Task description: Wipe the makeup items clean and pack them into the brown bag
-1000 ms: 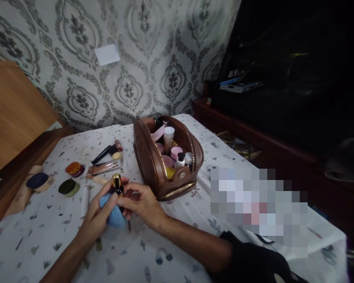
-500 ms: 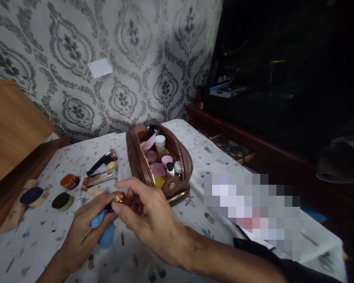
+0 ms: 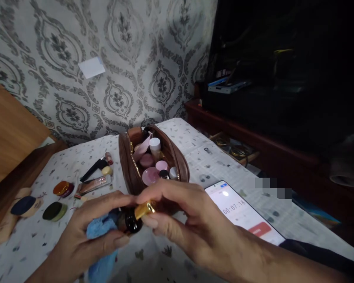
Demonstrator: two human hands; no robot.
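Note:
My left hand [image 3: 76, 230] is closed around a light blue cloth [image 3: 100, 228], which hangs below the fingers. My right hand [image 3: 191, 218] pinches the shiny gold end [image 3: 144, 210] of a small cosmetic bottle, whose glossy black part [image 3: 133, 222] points to the left hand and cloth. The fingers hide the rest of the bottle. Just behind both hands stands an unzipped brown cosmetic bag [image 3: 125, 161]. Inside it are a white-capped tube [image 3: 155, 144], a pink round container [image 3: 150, 176] and several other small containers.
Left of the bag lie an orange-lidded jar [image 3: 63, 188], a green-lidded jar [image 3: 54, 211], a flat tube [image 3: 93, 185] and a dark-blue-capped item [image 3: 25, 206]. A phone [image 3: 242, 212] with a running timer rests at the right. Behind is a patterned wall [image 3: 120, 59].
Both hands have moved right in view and nearer the bag's front, with the bottle's black part and gold end now showing more. The phone screen has come into clear view.

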